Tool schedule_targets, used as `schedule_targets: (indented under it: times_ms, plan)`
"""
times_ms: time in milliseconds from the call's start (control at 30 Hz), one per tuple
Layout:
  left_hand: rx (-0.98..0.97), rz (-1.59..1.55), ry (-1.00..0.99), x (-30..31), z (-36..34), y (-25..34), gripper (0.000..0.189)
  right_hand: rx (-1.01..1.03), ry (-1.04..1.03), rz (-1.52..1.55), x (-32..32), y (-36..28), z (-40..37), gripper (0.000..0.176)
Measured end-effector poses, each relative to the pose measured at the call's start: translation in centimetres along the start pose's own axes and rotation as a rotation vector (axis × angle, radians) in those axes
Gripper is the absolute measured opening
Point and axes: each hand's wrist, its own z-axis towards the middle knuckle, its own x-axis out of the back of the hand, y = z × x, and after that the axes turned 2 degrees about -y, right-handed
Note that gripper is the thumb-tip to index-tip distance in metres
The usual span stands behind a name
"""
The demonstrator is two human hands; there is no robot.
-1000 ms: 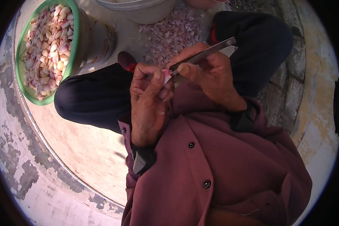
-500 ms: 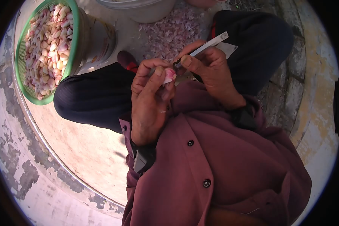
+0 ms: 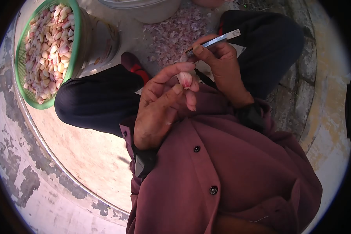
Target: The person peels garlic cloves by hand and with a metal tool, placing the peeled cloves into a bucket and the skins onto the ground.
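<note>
A pink-and-white garlic clove (image 3: 185, 80) is pinched between the thumb and fingers of my left hand (image 3: 158, 105), in front of my lap. My right hand (image 3: 224, 70) grips a slim knife (image 3: 221, 39) with a pale metal handle that points up and to the right. The knife's dark end is by my right thumb and fingertips, just above and to the right of the clove. The two hands are a short gap apart.
At upper left, a green basket (image 3: 78, 43) full of garlic cloves rests on a pale bucket (image 3: 103, 41). Garlic skins (image 3: 175, 33) litter the ground ahead. Beyond them stands a large whitish tub (image 3: 152, 11). My bent knees flank the hands.
My left hand has shifted right and its fingers have spread, turning the clove so more of it shows. My right hand has drawn slightly up and away with the knife.
</note>
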Motion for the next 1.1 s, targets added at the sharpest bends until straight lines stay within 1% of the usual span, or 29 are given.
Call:
schedule_targets:
  times_ms: [67, 200, 233, 267, 300, 333, 367, 400, 433, 467, 500, 533, 600, 700, 767, 933, 1000, 1033, 1100]
  plan:
    - [-0.018, 0.075, 0.158, -0.7, 0.0, -0.1, 0.033, -0.001, 0.026, 0.012, 0.5, 0.5, 0.2, 0.014]
    - [0.017, 0.116, 0.151, 0.2, -0.4, 0.5, 0.030, -0.020, 0.058, -0.013, 1.8, 0.6, 0.3, 0.018]
    - [-0.013, 0.084, 0.102, 1.1, -0.5, 0.3, 0.026, -0.021, 0.056, -0.013, 2.2, 0.5, 0.4, 0.018]
    - [-0.043, 0.053, 0.052, 1.7, -0.4, 0.1, 0.022, 0.002, -0.055, -0.210, 2.5, 0.1, 0.6, 0.019]
    - [-0.043, 0.053, 0.052, 1.9, -0.3, -0.2, 0.022, 0.026, -0.164, -0.406, 2.5, -0.4, 0.8, 0.019]
    - [-0.091, 0.090, 0.128, 2.0, -0.2, -0.5, 0.019, 0.025, -0.161, -0.406, 2.2, -1.1, 0.6, 0.019]
    - [-0.141, 0.126, 0.204, 2.0, -0.1, -0.7, 0.015, -0.024, -0.192, -0.257, 1.6, -2.0, 0.2, 0.020]
    - [-0.138, 0.125, 0.203, 1.9, -0.1, -0.7, 0.015, -0.074, -0.221, -0.107, 1.1, -2.6, -0.2, 0.020]
    - [-0.148, 0.189, 0.258, 1.8, -0.1, -0.6, 0.014, -0.075, -0.217, -0.107, 0.7, -2.7, -0.5, 0.020]
    - [-0.162, 0.254, 0.311, 1.6, 0.0, -0.5, 0.013, -0.050, -0.221, -0.045, 0.4, -2.8, -0.7, 0.020]
    - [-0.163, 0.253, 0.310, 1.4, 0.0, -0.3, 0.013, -0.025, -0.225, 0.017, 0.0, -2.8, -0.8, 0.020]
    - [-0.173, 0.290, 0.322, 1.3, 0.0, -0.2, 0.012, -0.025, -0.226, 0.017, -0.4, -2.9, -1.0, 0.020]
    - [-0.182, 0.326, 0.335, 1.0, -0.1, 0.0, 0.012, -0.093, -0.263, 0.190, -1.0, -2.9, -1.4, 0.019]
    - [-0.166, 0.320, 0.353, 0.6, -0.3, 0.3, 0.010, -0.097, -0.262, 0.200, -1.1, -2.9, -1.6, 0.016]
    - [-0.164, 0.409, 0.352, 0.4, -0.3, 0.7, 0.008, -0.105, -0.253, 0.182, -1.1, -2.9, -1.6, 0.015]
    - [-0.198, 0.504, 0.314, 0.0, -0.3, 0.9, 0.007, -0.137, -0.250, 0.157, -1.3, -3.5, -1.9, 0.013]
    - [-0.195, 0.522, 0.313, 0.2, -0.2, 0.8, 0.008, -0.166, -0.252, 0.221, -1.4, -3.7, -1.9, 0.013]
    - [-0.188, 0.474, 0.291, 0.6, -0.2, 0.6, 0.008, -0.166, -0.252, 0.221, -1.5, -3.6, -1.9, 0.013]
    - [-0.181, 0.427, 0.267, 1.0, 0.0, 0.0, 0.009, -0.295, -0.270, 0.413, -1.6, -3.5, -1.9, 0.015]
